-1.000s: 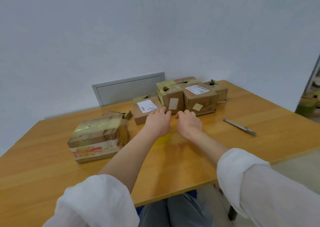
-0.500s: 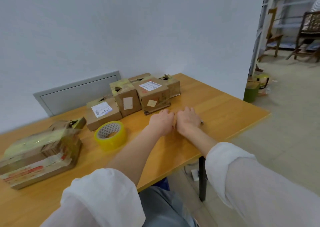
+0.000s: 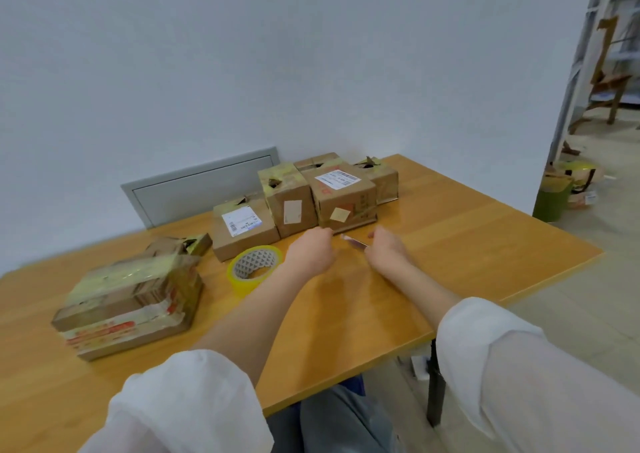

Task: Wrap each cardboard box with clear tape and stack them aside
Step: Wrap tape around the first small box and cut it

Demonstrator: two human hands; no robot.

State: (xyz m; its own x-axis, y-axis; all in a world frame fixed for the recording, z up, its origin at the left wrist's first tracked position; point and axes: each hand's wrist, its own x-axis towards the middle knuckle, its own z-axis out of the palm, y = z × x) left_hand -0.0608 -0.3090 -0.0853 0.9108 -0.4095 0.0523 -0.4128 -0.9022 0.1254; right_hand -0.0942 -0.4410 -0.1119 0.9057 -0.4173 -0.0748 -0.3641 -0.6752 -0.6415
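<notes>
Right hand (image 3: pixel 388 252) grip pinched the slim cutter (image 3: pixel 354 241) over the tabletop (image 3: pixel 457 234). Left hand (image 3: pixel 311 256) lay beside its tip, fingers curled; hold unclear.

Room corner with table; even, soft light, no hard shadows.
Plain white wall (image 3: pixel 242 54) behind; grey rectangular panel (image 3: pixel 194 193) set low in it, partly hidden by far edge of orange-brown wooden table (image 3: pixel 467 231) on dark leg (image 3: pixel 435 393). Pale floor (image 3: pixel 588 314) to right and below. At right, opening past wall's end: pale metal frame (image 3: pixel 571 72), wooden chair (image 3: pixel 606 82) beyond, blurred. Green bin (image 3: pixel 550 200) on floor at wall corner, blurred clutter just behind.
</notes>
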